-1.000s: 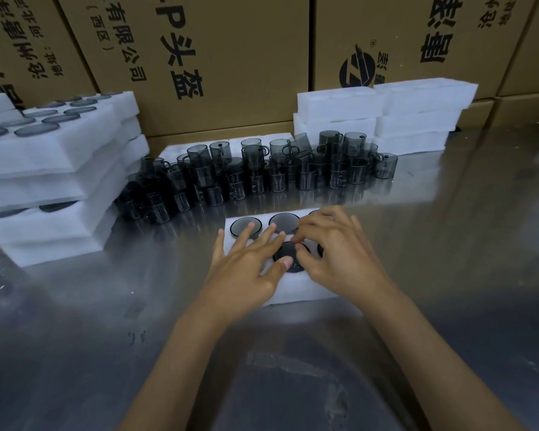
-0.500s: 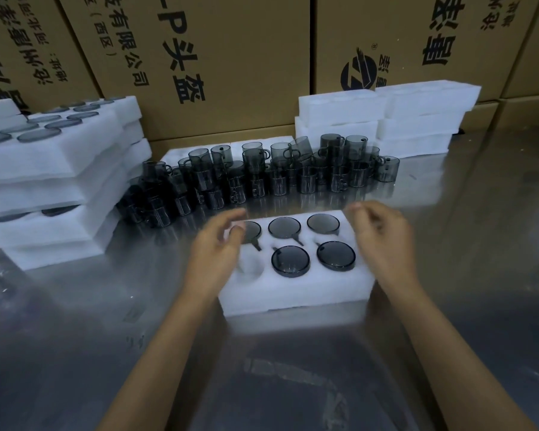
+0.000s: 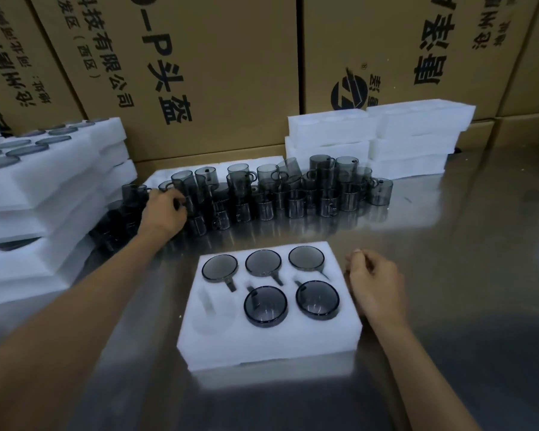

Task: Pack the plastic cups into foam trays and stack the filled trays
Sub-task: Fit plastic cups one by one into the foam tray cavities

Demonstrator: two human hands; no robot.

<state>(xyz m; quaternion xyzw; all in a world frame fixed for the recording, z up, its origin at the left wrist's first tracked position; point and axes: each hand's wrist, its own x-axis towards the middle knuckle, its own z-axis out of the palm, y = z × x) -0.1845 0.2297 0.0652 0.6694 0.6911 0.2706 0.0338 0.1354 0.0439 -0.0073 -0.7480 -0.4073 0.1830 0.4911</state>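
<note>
Centrally, on the steel table [image 3: 448, 244]: one white foam tray [image 3: 271, 340] with six wells. Five wells hold smoky grey plastic cups, three in the far row [image 3: 263, 262] and two in the near row [image 3: 291, 303]; the near-left well [image 3: 210, 318] holds none.

Behind the tray: a crowded cluster of loose cups [image 3: 277, 194], some stacked two high, one tilted.

Left hand [image 3: 164, 209]: reaching into the left end of that cluster, fingers curled about a cup [image 3: 184, 185]; whether it truly grips the cup cannot be told, as the fingertips are hidden among the dark cups.

Right hand [image 3: 374, 281]: resting just beside the tray's right edge, fingers loosely curled, holding nothing.

At left: a pile of filled trays [image 3: 44, 194], dark cup rims showing on the top one.

At rear right: two piles of unfilled foam trays [image 3: 380, 141].

Backdrop: brown cardboard cartons [image 3: 218, 63] printed with black characters.
</note>
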